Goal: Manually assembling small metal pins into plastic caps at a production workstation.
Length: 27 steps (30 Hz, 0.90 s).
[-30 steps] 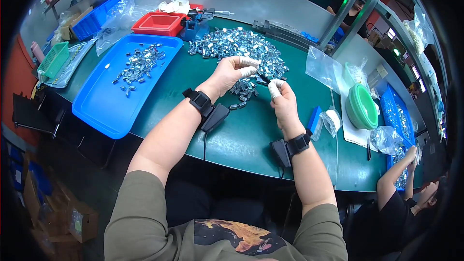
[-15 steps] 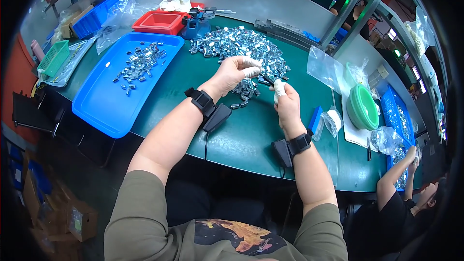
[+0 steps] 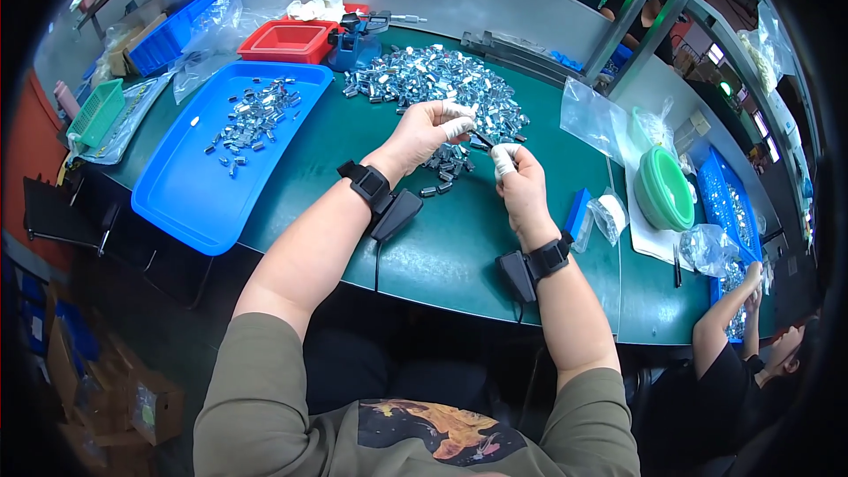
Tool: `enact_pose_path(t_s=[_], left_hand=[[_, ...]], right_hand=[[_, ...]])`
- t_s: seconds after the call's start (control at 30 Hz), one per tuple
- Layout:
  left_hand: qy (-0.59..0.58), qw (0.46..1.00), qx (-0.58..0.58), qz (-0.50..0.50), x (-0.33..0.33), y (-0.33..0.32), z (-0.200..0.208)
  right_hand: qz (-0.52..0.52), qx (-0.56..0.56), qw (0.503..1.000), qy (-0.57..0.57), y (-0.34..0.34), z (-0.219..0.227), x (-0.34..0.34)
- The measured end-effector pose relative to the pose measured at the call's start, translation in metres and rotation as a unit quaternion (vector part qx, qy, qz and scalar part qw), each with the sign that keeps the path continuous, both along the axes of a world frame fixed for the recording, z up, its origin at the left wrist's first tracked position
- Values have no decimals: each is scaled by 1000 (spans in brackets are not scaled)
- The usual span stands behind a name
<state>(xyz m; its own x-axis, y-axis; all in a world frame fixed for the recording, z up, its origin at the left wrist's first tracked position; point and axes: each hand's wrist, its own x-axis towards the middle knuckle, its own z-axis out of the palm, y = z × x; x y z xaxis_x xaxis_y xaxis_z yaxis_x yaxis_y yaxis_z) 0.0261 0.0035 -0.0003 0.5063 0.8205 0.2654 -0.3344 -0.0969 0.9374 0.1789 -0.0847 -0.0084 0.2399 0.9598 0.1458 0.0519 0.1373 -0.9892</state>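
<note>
My left hand (image 3: 422, 136), with white covers on its fingertips, is closed in a pinch over the near side of a heap of small shiny metal parts (image 3: 442, 75). Whatever sits between those fingertips is too small to make out. To its right, my right hand (image 3: 521, 175), also with white-covered fingertips, grips a thin dark pen-like tool (image 3: 480, 138). The tool's far end points up and left, to the left fingertips. A few loose metal parts (image 3: 436, 188) lie on the green table just below the hands.
A blue tray (image 3: 190, 208) with more metal parts stands at left, near a red bin (image 3: 284, 40) and a blue clamp-like device with a micrometer (image 3: 356, 46). At right are green bowls (image 3: 658, 190), a plastic bag (image 3: 594, 121), a black pen (image 3: 677, 265) and a co-worker's arms (image 3: 729, 309).
My right hand has shifted slightly up and left, its fingers curling more around the dark tool, which shows more clearly. The left hand stays nearly in place.
</note>
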Motion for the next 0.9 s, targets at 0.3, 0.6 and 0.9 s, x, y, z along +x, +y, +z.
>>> enact_pose_path(t_s=[0.3,0.6,0.9], left_hand=[[51,999,0,9,2,1,-4],[-34,998,-9,-44,3,-1,0],[-68,994,-64,-60,4,-5,4]], right_hand=[[-67,180,973,-124,6,-8,2],[-2,-29,998,52,2,0,1],[28,-75,994,78,2,2,3]])
